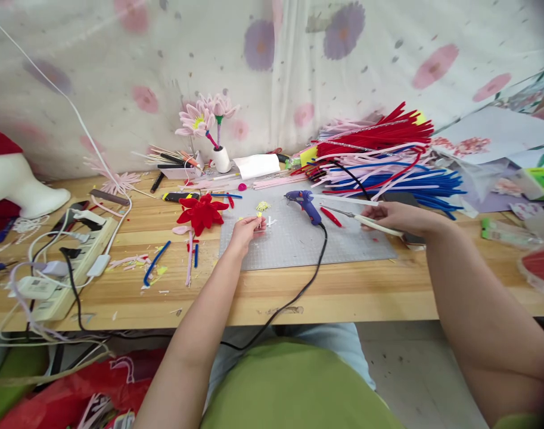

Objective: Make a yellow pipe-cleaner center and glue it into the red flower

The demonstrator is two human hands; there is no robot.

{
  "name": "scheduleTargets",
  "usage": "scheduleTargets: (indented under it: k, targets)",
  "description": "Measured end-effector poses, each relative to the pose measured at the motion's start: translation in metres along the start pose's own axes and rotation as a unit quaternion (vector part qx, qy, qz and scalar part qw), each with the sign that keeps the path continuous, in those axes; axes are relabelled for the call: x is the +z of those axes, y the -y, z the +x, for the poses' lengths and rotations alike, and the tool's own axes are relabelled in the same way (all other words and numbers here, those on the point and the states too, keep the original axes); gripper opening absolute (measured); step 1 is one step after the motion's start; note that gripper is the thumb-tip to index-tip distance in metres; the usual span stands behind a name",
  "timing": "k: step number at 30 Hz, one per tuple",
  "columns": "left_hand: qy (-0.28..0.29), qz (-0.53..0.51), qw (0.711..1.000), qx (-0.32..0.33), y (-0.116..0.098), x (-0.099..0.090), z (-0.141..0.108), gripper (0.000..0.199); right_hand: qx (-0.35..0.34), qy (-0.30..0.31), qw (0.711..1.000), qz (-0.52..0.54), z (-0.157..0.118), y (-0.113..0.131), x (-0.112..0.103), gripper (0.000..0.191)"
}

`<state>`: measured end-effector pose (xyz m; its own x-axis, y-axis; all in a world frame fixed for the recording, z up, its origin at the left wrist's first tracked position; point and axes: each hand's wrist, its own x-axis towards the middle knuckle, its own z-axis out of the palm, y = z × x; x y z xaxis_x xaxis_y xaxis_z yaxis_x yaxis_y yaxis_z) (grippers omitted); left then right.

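Head cam: left hand (245,231) pinches some yellow bit (260,214), can't ID it; right hand (401,217) holds a partly hidden tool (379,226).

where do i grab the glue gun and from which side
Probably by its handle, coming from the near right: the glue gun lies on the grey mat, nozzle pointing left, handle slanting toward you. I'd keep off the nozzle, which may be hot, and mind the black cord at the handle's end. The right hand holds a white-handled tool.
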<state>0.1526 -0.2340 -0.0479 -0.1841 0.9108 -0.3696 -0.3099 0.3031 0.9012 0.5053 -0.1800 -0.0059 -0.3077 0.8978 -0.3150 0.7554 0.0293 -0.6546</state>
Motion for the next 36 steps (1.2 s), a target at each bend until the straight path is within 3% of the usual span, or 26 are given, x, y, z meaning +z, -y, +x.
scheduleTargets:
  k: [3, 6, 8, 12, 15, 23, 36]
  targets:
    - [0.002, -0.013, 1.0, 0.0, 0.001, 0.001, -0.001, 0.006, -0.023, 0.081, 0.993, 0.085, -0.01, -0.004, 0.006, 0.042]
    - [0.003, -0.026, 1.0, -0.003, 0.0, 0.003, -0.002, 0.006, -0.07, 0.115, 0.987, 0.084, -0.009, 0.013, 0.024, 0.044]
    - [0.009, -0.032, 0.999, -0.001, -0.002, 0.005, -0.004, 0.006, -0.122, 0.12, 0.984, 0.044, -0.001, 0.035, 0.042, 0.048]
    - [0.026, -0.039, 0.999, 0.009, -0.007, 0.005, -0.007, 0.007, -0.18, 0.05, 0.98, -0.068, 0.022, 0.08, 0.079, 0.05]
    - [0.029, -0.037, 0.999, 0.016, -0.014, -0.002, -0.009, 0.007, -0.201, 0.073, 0.969, -0.124, 0.036, 0.104, 0.093, 0.049]
    - [0.061, 0.019, 0.998, 0.026, -0.033, -0.014, -0.011, 0.009, -0.218, 0.236, 0.943, -0.084, 0.054, 0.133, 0.095, 0.053]
    - [0.074, 0.056, 0.996, -0.011, -0.041, -0.012, -0.009, 0.009, -0.227, 0.254, 0.94, -0.017, 0.062, 0.135, 0.104, 0.053]
